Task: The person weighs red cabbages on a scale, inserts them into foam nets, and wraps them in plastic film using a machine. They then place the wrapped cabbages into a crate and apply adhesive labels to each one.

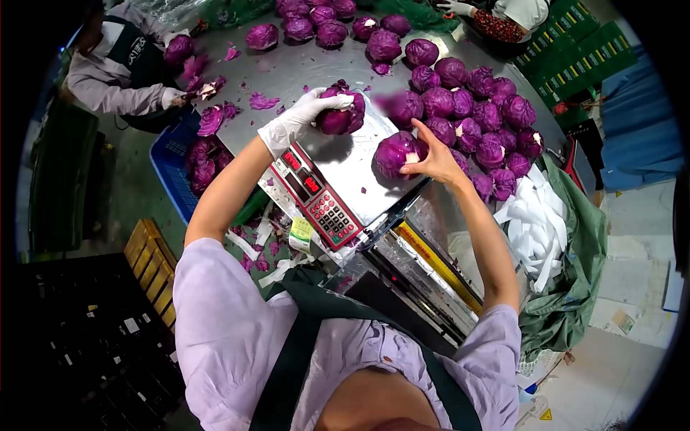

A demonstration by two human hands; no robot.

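Observation:
My left hand (293, 123), in a white glove, is closed around a red cabbage (341, 121) above the far left part of a scale's metal plate (352, 176). My bare right hand (440, 158) grips a second red cabbage (392, 154) from its right side, thumb and fingers around it, over the plate's right edge. A pale cut stem shows near that thumb. The scale's red keypad and display panel (316, 197) faces me, with lit red digits. Many red cabbages (460, 104) lie grouped just beyond my right hand.
Loose purple leaves (263, 101) are scattered over the metal table (241, 133). A blue crate (169, 161) with purple leaves stands at left. A co-worker (118, 68) handles cabbage there; another person's gloved hand (458, 8) is at the far side. White strips (535, 223) pile up at right.

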